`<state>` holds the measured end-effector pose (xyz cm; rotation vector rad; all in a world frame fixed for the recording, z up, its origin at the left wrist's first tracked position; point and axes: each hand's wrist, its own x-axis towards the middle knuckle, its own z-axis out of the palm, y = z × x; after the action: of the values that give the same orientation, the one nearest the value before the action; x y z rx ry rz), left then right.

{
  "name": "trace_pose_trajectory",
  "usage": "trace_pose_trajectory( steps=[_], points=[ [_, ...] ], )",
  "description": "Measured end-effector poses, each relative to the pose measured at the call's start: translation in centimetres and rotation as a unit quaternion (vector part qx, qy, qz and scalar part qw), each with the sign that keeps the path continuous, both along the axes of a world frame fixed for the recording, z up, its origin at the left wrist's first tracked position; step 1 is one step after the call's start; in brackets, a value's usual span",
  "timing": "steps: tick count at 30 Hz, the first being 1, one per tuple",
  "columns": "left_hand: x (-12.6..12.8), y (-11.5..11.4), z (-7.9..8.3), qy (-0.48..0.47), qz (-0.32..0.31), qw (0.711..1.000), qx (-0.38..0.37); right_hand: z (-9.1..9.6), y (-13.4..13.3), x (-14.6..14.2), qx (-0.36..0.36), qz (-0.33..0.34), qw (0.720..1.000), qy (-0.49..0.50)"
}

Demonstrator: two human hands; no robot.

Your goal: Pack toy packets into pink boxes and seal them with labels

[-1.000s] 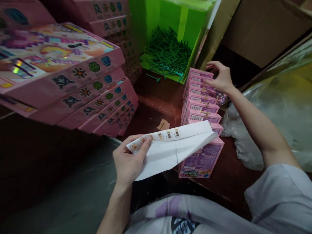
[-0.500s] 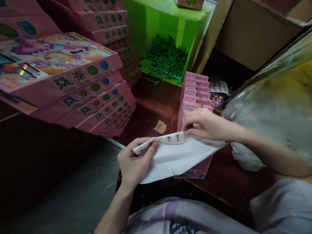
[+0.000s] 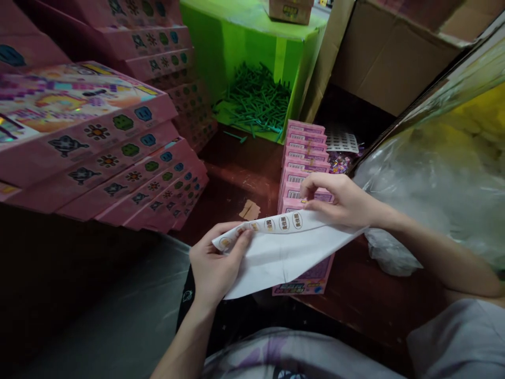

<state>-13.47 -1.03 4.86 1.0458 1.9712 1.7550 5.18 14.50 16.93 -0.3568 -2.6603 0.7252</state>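
Observation:
My left hand grips a folded white sticker sheet with a row of round gold stickers along its top edge. My right hand hovers at the sheet's upper right end, its fingertips pinched at the sheet's edge; what they pinch is too small to make out. Behind the sheet a row of small pink boxes stands on the dark red table, barcodes facing up. The sheet hides the nearest boxes in part.
A leaning stack of large pink game boxes fills the left. A green box holding green sticks sits at the back. Brown cardboard and a clear plastic bag stand to the right. A scrap of brown tape lies on the table.
My right hand came down from the far end of the row of pink boxes to the top right end of the sticker sheet. The left hand kept its grip on the sheet.

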Motion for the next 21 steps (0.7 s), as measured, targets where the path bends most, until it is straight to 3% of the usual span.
trace_pose_trajectory(
  steps=[6,11,16,18,21],
  points=[
    [1.0,-0.3,0.2,0.003,-0.025,1.0,0.014,0.3,-0.7,0.9,0.023,0.02,0.999,-0.04],
    [1.6,-0.4,0.5,0.008,-0.039,0.999,0.012,-0.4,-1.0,1.7,0.021,0.002,1.0,0.007],
    [1.5,0.3,0.7,-0.019,-0.04,0.999,-0.007,-1.4,-0.9,1.9,0.174,0.04,0.982,0.055],
    [1.1,0.7,0.5,-0.019,-0.029,0.999,-0.003,-1.0,0.6,1.6,0.191,0.043,0.979,0.064],
    [0.3,1.2,0.1,-0.019,-0.002,1.0,-0.001,0.3,5.9,0.7,0.207,-0.087,0.963,0.147]
  ],
)
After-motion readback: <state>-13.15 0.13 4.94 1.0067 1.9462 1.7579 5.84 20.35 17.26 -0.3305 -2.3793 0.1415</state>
